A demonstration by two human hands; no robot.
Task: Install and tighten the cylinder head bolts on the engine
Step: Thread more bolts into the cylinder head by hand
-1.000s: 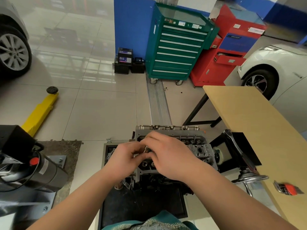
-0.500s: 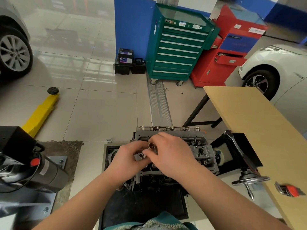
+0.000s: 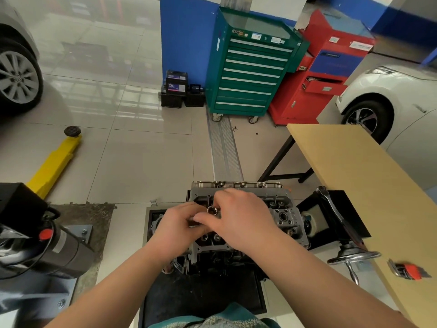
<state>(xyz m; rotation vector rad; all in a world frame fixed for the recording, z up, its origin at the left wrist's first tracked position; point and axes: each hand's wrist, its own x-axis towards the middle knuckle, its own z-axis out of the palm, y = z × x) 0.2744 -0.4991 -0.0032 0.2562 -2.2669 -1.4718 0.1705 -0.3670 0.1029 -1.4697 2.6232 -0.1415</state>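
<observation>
Both hands are bunched together over the cylinder head (image 3: pixel 281 209), which is sat on the engine stand. A small shiny ring-like part (image 3: pixel 212 210), maybe a bolt washer, is pinched by the right hand (image 3: pixel 238 216) fingertips; the left hand (image 3: pixel 179 223) is curled against it too.

Your left hand (image 3: pixel 178 223): reaching in from the lower left, forearm bare, palm turned down, fingers curling toward the right and meeting your other hand at the fingertips. Your right hand (image 3: pixel 238 218): reaching in from the lower right, forearm bare, back of the hand facing up, thumb and forefinger curling together and pinching a small metal ring (image 3: pixel 212 210). Both hands: sitting close together at the centre, knuckles raised, wrists angling inward. What your left fingers are holding, if anything, is hidden.
</observation>
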